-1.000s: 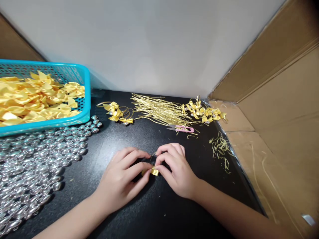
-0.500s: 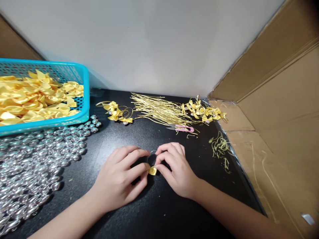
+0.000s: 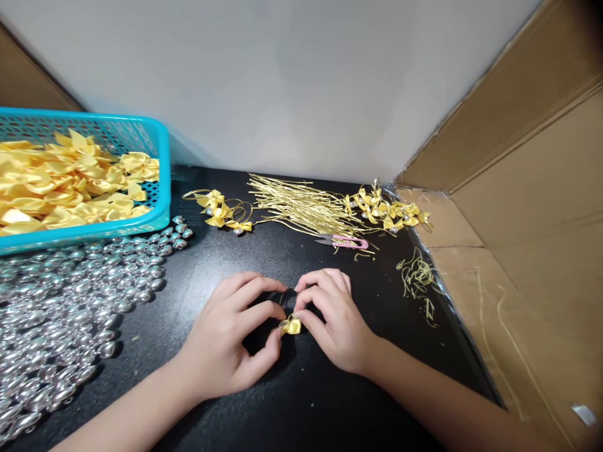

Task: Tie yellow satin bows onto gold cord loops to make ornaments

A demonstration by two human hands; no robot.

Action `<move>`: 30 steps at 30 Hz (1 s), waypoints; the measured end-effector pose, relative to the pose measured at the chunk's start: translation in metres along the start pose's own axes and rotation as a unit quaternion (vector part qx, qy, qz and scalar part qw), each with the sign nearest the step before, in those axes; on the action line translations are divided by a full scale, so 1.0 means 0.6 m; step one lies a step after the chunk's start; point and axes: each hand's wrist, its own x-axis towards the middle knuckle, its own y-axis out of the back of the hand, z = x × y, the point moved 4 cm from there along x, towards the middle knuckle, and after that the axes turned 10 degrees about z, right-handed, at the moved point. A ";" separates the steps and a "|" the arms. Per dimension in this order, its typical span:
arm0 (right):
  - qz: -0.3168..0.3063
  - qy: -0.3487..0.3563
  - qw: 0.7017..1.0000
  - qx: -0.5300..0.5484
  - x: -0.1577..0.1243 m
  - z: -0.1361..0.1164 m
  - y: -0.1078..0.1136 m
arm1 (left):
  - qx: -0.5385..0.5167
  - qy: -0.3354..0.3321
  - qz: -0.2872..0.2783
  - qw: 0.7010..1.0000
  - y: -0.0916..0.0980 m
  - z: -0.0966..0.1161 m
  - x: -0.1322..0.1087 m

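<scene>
My left hand (image 3: 225, 342) and my right hand (image 3: 335, 320) meet at the middle of the black table (image 3: 292, 402). Both pinch a small yellow ribbon bow (image 3: 292, 326) between fingertips, with a thin gold cord (image 3: 282, 296) looping up from it between the two hands. The fingers of both hands are curled and pressed together on the bow and cord. A heap of silver beads (image 3: 61, 314) lies left of my left hand.
A turquoise basket (image 3: 160, 188) full of yellow bows stands at the far left. Gold cords (image 3: 301, 207) lie by the white wall, with finished bows (image 3: 221, 213) and more bows (image 3: 386, 210) beside them, pink snips (image 3: 346, 242), cord scraps (image 3: 417, 276), and a cardboard box (image 3: 532, 251) on the right.
The left thumb has slid down under the bow and the left index finger has risen. The bow has turned slightly between the fingertips. Both hands stay in place.
</scene>
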 end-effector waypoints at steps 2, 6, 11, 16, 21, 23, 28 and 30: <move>0.003 0.002 1.000 0.004 0.000 -0.001 0.000 | -0.012 0.005 0.009 1.000 0.001 0.002 -0.001; 0.004 0.003 1.000 0.003 0.001 -0.002 0.001 | -0.023 -0.004 0.049 0.998 0.009 0.008 -0.006; 0.012 0.009 1.000 0.010 0.000 -0.002 0.001 | -0.037 0.000 0.040 0.999 0.007 0.016 -0.017; 0.020 0.017 0.999 0.020 0.001 -0.004 0.003 | -0.061 0.083 0.071 0.992 -0.004 0.013 -0.020; 0.018 0.014 1.000 0.020 0.001 -0.004 0.003 | -0.045 0.127 0.075 0.988 -0.013 0.010 -0.016; 0.016 0.014 1.000 0.019 0.000 -0.004 0.002 | -0.053 0.137 0.067 0.987 -0.014 0.008 -0.016; 0.016 0.015 1.000 0.017 0.000 -0.003 0.001 | -0.097 0.153 0.047 0.982 -0.014 0.002 -0.021; 0.017 0.015 1.000 0.017 0.000 -0.003 0.001 | -0.099 0.153 0.039 0.983 -0.014 0.000 -0.023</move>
